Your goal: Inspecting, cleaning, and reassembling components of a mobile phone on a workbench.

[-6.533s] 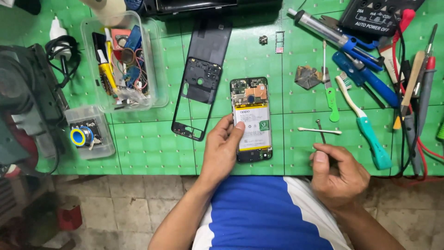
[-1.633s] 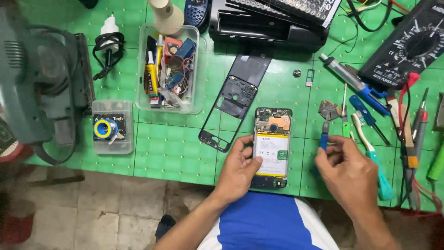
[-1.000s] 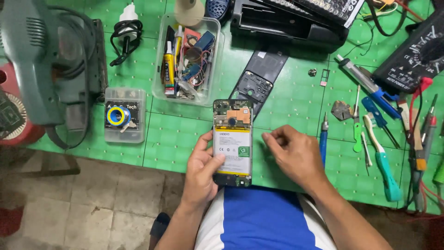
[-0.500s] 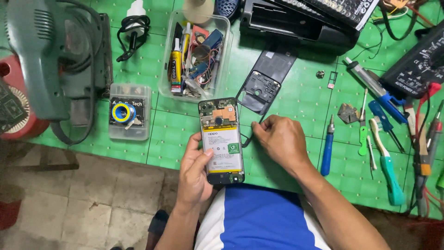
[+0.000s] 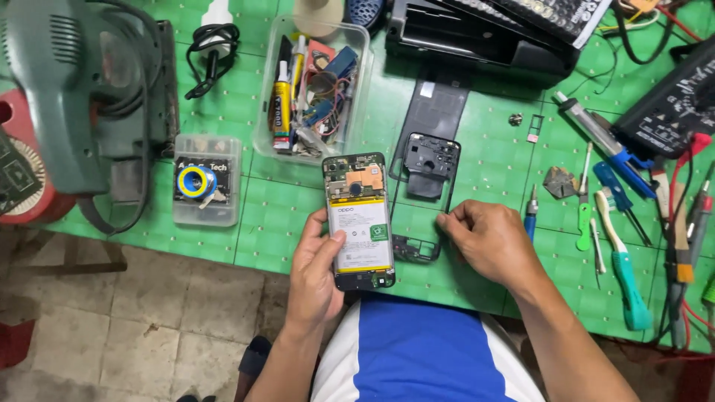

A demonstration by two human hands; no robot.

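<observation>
Against our left hand lies the opened phone, back cover off and battery showing; our fingers curl round its left edge and the thumb presses on the battery. Just right of it, our right hand is closed in a pinch on the edge of the black phone frame, which lies flat on the green worktop. Beyond our right hand sit screwdrivers; beyond the left, a clear parts tray.

One opened phone, one black frame, two clear plastic boxes.
</observation>
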